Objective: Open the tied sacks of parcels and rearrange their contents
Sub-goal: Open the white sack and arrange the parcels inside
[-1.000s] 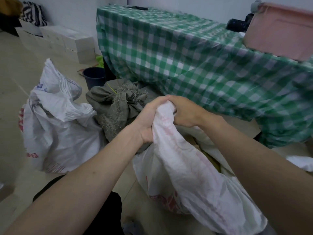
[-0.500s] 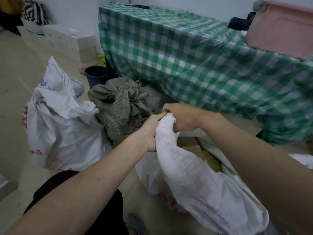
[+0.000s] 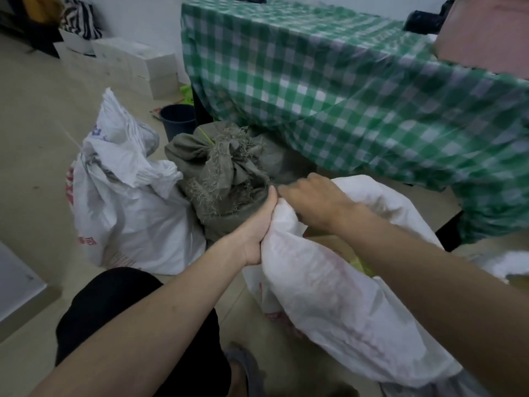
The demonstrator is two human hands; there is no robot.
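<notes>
A white woven sack [image 3: 337, 299] with faded red print stands on the floor in front of me, its mouth spread open. My left hand [image 3: 259, 224] grips the near edge of its rim from the left. My right hand [image 3: 312, 197] grips the rim just beside it, fingers curled over the fabric. Inside the mouth a brown carton and something yellow-green [image 3: 362, 263] show. A grey-green sack [image 3: 229, 173], knotted at the top with frayed ends, sits behind my hands. Another white sack [image 3: 128, 202] with a bunched top stands to the left.
A table under a green checked cloth [image 3: 343, 90] fills the back right, a pink tub [image 3: 486, 32] on it. A dark bucket [image 3: 177, 121] and white boxes [image 3: 137, 64] stand by the far wall. My knee in black [image 3: 114, 308] is low in view.
My hands have dropped lower with the rim and the right one has moved apart from the left. The sack's mouth, bunched before, now gapes wider and shows its contents.
</notes>
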